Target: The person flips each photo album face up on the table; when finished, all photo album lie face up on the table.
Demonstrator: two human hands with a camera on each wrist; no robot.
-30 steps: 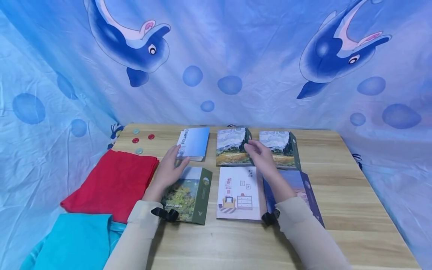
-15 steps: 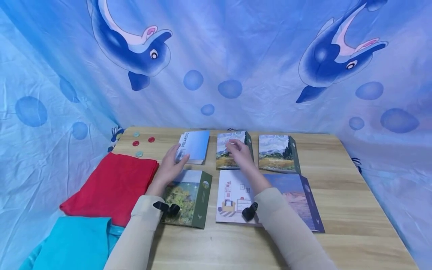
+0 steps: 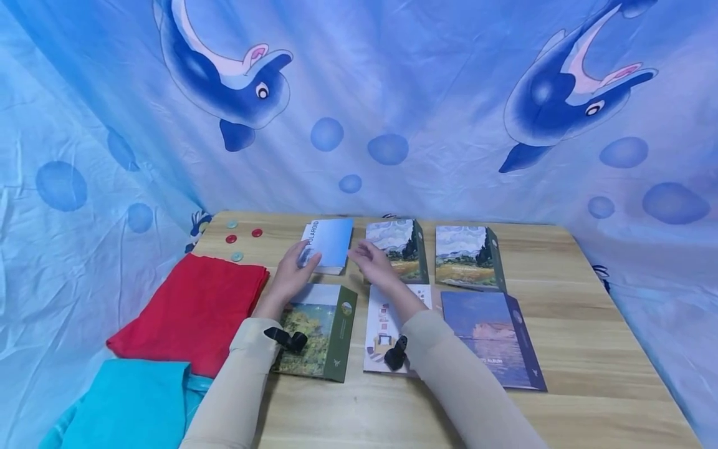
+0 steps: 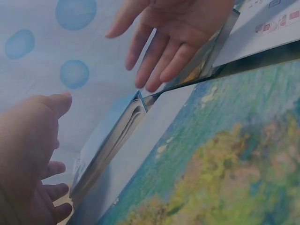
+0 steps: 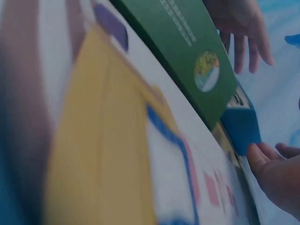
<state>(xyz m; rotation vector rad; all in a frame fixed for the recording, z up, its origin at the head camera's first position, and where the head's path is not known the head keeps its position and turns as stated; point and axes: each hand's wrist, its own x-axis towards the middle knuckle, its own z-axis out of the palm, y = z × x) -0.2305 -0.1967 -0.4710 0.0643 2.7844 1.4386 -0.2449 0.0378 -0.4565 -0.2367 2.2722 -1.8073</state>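
Observation:
A blue-and-white photo album marked POLAROID [image 3: 331,242] lies at the back left of the table. At its left edge is my left hand [image 3: 287,274], fingers extended and thumb apart; whether it touches the cover I cannot tell. My right hand [image 3: 374,265] hovers off the album's right edge, over the corner of a landscape-painting album [image 3: 401,240], its fingers loosely bent around nothing. In the left wrist view the palm of the right hand [image 4: 178,33] faces the blue album [image 4: 117,133]. The right wrist view has the right fingertips [image 5: 255,152] close beside the blue album's corner [image 5: 241,124].
A matching landscape album [image 3: 465,255] lies at the back right. In front are a green-spined album [image 3: 314,330], a white album with furniture drawings [image 3: 374,318] and a purple album [image 3: 485,330]. Red cloth [image 3: 196,305], turquoise cloth [image 3: 134,399] and several buttons [image 3: 257,232] lie left.
My right hand has moved left from between the two landscape albums to the right side of the POLAROID album. The left hand has stayed at that album's left edge.

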